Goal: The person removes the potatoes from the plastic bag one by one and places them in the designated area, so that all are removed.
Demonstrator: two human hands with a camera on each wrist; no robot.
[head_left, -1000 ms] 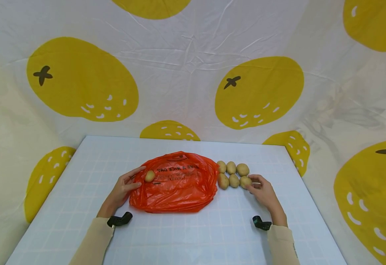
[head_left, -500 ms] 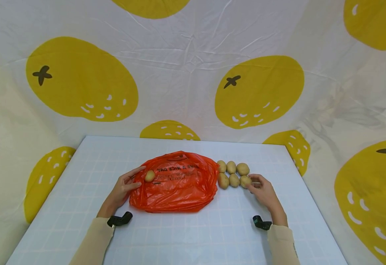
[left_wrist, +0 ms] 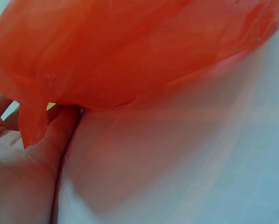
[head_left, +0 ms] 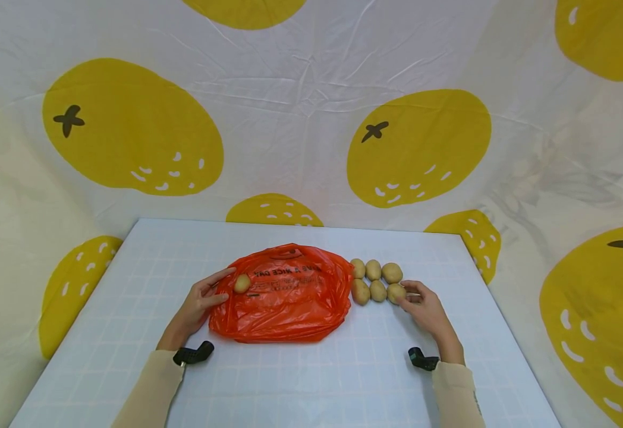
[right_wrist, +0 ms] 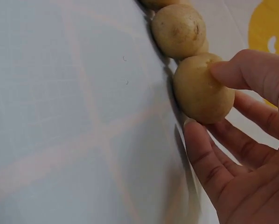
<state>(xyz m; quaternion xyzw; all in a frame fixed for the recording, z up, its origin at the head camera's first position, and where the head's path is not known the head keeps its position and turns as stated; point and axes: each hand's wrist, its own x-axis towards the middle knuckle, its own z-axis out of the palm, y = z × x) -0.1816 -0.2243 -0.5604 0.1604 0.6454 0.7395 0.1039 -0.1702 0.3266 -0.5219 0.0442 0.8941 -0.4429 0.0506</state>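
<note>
A red plastic bag (head_left: pixel 290 303) with dark printing lies spread at the table's middle. One small potato (head_left: pixel 242 284) shows at its left end, uncovered by the plastic. My left hand (head_left: pixel 200 304) rests at the bag's left edge, fingers and thumb loosely extended beside that potato. In the left wrist view a flap of the bag (left_wrist: pixel 33 116) hangs over the palm, and the fingertips are hidden. My right hand (head_left: pixel 425 306) holds the near right potato (right_wrist: pixel 202 88) of a two-row group, thumb on one side, fingers on the other. That potato sits on the table.
Several other potatoes (head_left: pixel 378 291) stand in two short rows against the bag's right side. The pale checked table (head_left: pixel 311 386) ends at a back edge before a cloth (head_left: pixel 290 154) printed with yellow fruit. A black wrist camera (head_left: pixel 194 354) sits on each wrist.
</note>
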